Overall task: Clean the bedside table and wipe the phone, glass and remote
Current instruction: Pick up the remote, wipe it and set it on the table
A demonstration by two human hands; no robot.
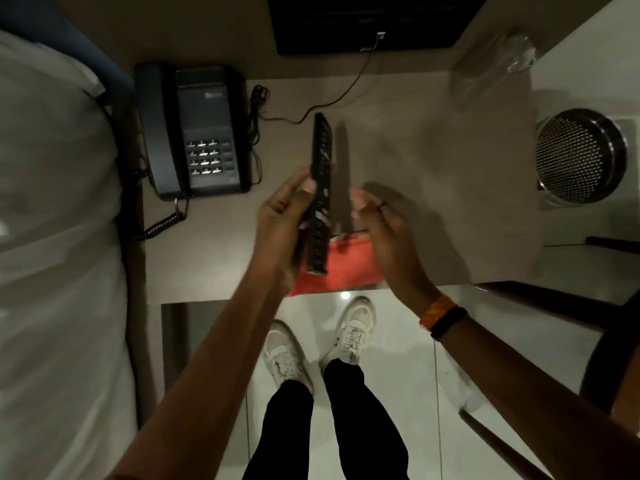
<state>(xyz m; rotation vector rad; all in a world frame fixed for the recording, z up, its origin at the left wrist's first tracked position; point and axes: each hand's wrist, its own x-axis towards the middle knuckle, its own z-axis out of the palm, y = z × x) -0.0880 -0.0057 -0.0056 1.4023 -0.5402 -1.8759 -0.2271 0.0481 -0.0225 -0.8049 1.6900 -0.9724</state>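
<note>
Black remote [321,188] edgewise in left hand [282,221]

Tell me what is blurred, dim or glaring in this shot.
Head view: dim overall. The right hand and the glass are smeared by motion blur; the phone is fairly sharp. The remote in the left hand throws a soft shadow on the table. A small glare spot shows on the floor.
</note>
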